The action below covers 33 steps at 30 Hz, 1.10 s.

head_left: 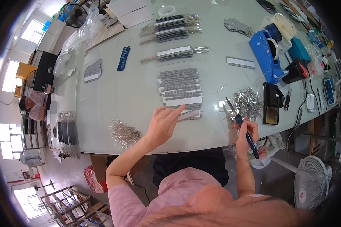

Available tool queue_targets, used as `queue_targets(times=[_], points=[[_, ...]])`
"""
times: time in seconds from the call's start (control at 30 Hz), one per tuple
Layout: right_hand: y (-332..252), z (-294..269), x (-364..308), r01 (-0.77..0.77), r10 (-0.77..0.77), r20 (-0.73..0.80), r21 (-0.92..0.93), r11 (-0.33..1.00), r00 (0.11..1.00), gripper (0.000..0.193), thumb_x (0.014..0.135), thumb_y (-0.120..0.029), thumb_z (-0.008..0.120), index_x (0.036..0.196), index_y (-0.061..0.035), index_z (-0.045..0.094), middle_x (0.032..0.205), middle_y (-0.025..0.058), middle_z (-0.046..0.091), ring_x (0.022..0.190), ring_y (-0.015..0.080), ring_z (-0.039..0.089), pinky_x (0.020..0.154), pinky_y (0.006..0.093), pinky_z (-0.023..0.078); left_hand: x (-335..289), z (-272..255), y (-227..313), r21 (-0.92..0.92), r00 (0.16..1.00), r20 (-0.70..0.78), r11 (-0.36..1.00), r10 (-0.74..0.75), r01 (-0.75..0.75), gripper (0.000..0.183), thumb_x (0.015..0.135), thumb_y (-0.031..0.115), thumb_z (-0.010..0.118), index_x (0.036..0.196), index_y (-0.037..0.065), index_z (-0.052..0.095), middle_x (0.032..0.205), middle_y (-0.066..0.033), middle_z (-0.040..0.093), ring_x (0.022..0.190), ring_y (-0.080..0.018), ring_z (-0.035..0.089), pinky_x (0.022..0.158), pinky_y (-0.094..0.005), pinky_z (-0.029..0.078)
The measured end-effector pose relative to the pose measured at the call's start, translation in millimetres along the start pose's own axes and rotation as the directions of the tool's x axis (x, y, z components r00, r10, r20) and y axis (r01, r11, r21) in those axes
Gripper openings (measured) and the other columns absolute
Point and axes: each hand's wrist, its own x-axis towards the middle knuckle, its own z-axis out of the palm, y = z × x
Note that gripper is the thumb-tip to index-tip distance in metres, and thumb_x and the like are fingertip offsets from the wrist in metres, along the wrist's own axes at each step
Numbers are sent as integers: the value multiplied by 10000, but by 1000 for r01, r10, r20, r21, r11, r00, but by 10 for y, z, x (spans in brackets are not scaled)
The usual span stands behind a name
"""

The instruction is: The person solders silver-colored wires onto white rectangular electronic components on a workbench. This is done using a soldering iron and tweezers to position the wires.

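My right hand (pixel 248 133) is closed round the dark blue handle of a soldering iron (pixel 249 140), its thin tip tilted up and to the left beside a heap of silver wire pieces (pixel 247 103). At the near end of a column of grey segmented strips (pixel 180 85), my left hand (pixel 163 124) has its index finger stretched forward. A blurred pale strip (pixel 189 115) juts out at its fingertips and seems pinched there; the thumb is hidden. A second bundle of silver wire pieces (pixel 125 134) lies left of my left forearm.
Wired strip stacks (pixel 172 29) lie at the far middle, near a tape roll (pixel 166 11). On the right stand a blue tape dispenser (pixel 264 56), a black iron stand (pixel 271 104) and a dark cup (pixel 296 70). A white fan (pixel 310 181) stands below the table's right edge.
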Motion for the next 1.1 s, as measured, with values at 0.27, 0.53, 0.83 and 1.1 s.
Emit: queue_targets(times=[0.27,0.53,0.83,1.1], points=[[103,-54,53,176,-173,43,-88,980,984,65,949,-26,558,1002,10,545,912,97,613,727,196,687,814,308,553,-279,138,233,182,998,71,983,1,-14,493,815,91,681,1297,119,578,1262,-58,543,1164,-280,507,985,-466,376],[37,40,41,161,-161,-23,-20,987,987,53,956,-28,559,994,2,536,840,83,631,711,169,687,928,315,512,121,1093,979,257,995,58,964,-79,62,632,843,419,666,1376,116,512,1487,-99,405,1411,-289,297,1115,-546,196],[-4,34,16,166,-166,-26,-19,986,986,49,961,-44,561,975,-5,534,800,76,632,684,152,672,952,315,468,-160,799,708,333,982,186,939,22,-85,650,836,427,669,1397,147,495,1541,-99,359,1438,-282,287,1098,-544,189],[-113,-22,-73,220,-209,96,-124,967,973,43,926,-8,585,937,-19,545,782,69,657,706,136,681,1054,360,441,-526,512,538,346,990,142,938,-22,-29,644,823,394,689,1412,210,504,1532,-83,380,1428,-282,305,1122,-549,113]])
